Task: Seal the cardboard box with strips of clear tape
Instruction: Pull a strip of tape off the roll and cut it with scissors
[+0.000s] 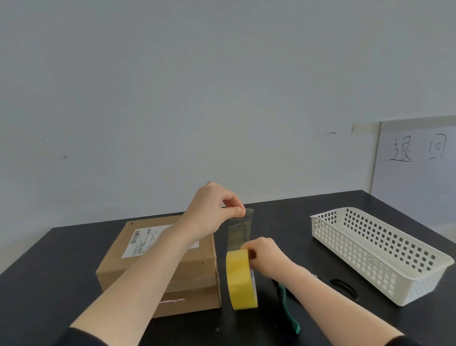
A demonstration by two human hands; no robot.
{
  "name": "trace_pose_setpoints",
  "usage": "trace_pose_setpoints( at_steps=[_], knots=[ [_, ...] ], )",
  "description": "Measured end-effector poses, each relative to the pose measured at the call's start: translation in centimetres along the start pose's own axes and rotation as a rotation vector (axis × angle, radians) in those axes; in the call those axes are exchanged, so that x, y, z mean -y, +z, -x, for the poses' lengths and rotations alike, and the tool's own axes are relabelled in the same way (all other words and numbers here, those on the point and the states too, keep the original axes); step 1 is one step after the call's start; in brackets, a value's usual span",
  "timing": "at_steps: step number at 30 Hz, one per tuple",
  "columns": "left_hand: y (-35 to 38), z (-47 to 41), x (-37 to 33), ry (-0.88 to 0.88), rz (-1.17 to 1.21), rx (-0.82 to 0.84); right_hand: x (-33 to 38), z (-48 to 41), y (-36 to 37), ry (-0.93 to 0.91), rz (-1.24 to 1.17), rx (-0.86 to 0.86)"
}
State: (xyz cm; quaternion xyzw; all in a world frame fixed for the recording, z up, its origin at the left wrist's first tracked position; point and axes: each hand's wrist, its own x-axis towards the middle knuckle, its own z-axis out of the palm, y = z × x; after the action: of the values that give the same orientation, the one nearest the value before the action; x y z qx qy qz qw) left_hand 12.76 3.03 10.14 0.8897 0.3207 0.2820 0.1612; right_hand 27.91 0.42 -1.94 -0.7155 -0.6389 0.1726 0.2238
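Note:
A closed brown cardboard box [186,265] with a white shipping label sits on the black table [62,277], left of centre. Just right of it a yellowish roll of clear tape [240,279] stands on edge on the table. My right hand [264,255] grips the roll at its top and right side. My left hand [211,209] reaches over the box and pinches the free end of a tape strip [240,229]. The strip runs up from the roll, above the table, beside the box's right edge.
Green-handled scissors [287,305] lie on the table under my right forearm, partly hidden. A black loop-shaped object [343,287] lies beside them. A white perforated plastic basket [380,252] stands at the right. A whiteboard with writing [433,160] leans on the wall.

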Motion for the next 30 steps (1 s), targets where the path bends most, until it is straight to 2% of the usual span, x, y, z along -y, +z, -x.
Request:
trace_pose_setpoints(
  at_steps=[16,22,30],
  knots=[
    [-2.5,-2.1,-2.1,0.074,0.048,-0.095,-1.9,0.2,-0.3,0.186,-0.062,0.129],
    [-2.5,-2.2,-1.6,0.043,0.065,-0.113,-2.0,0.4,-0.1,0.162,-0.054,0.119],
    [-2.4,-2.2,-2.2,0.033,0.084,-0.106,-3.5,2.2,-0.5,0.038,-0.183,0.001]
  ],
)
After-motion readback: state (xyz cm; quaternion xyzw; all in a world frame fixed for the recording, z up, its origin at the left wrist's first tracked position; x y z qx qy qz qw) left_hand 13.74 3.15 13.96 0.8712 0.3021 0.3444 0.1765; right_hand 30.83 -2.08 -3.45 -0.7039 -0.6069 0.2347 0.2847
